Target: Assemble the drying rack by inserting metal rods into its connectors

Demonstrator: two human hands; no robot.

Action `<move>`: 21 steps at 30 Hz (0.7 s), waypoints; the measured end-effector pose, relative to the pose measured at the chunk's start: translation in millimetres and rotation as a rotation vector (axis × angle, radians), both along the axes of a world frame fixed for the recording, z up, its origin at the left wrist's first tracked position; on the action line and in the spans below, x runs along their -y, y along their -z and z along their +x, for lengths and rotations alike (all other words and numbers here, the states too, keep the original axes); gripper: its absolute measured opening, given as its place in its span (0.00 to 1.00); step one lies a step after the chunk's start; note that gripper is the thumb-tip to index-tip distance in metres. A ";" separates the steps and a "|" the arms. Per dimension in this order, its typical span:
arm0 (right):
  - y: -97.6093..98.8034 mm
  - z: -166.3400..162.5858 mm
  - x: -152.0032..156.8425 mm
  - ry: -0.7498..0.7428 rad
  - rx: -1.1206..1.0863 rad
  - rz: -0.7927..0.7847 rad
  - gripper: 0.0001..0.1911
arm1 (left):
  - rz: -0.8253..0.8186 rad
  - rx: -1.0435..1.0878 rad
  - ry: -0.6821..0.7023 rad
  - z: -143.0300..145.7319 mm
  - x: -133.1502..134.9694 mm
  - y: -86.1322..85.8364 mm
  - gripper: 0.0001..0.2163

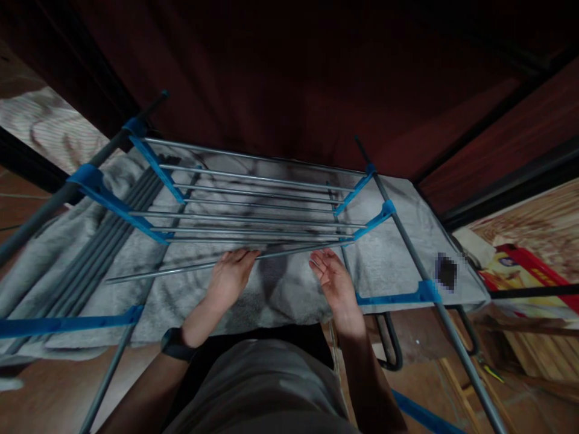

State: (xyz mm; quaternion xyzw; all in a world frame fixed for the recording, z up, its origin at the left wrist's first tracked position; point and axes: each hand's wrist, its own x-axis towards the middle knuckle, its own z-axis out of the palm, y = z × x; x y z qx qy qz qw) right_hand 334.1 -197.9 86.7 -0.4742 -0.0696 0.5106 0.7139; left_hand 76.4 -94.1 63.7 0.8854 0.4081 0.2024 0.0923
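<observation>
A thin loose metal rod [176, 270] lies slantwise across my front, its left end free. My left hand [233, 274] is closed over the rod near its middle. Palm turned up, my right hand [333, 277] has its fingers apart just below the rod's right part; whether the fingertips touch it I cannot tell. Beyond the hands stands a rack frame with blue plastic brackets [120, 208] on the left and matching blue brackets [373, 226] on the right. Several metal rods [257, 179] span between them in two tiers.
A grey blanket [280, 295] covers the surface under the rack. Several thicker grey tubes [106, 250] lie bundled at the left. Upright poles [409, 244] rise on both sides. A dark red curtain [271, 78] hangs behind. A red and yellow package [525, 271] sits at the right.
</observation>
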 end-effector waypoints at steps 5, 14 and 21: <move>19.7 6.3 -4.1 0.044 -0.012 -0.027 0.15 | -0.078 0.004 0.044 1.8 0.0 8.5 0.18; 32.3 11.4 -9.3 0.073 0.002 -0.053 0.18 | -0.121 -0.015 0.076 8.0 0.8 10.7 0.18; 35.1 19.0 -11.3 0.100 0.043 -0.044 0.13 | -0.114 -0.008 0.072 10.3 -0.9 14.9 0.17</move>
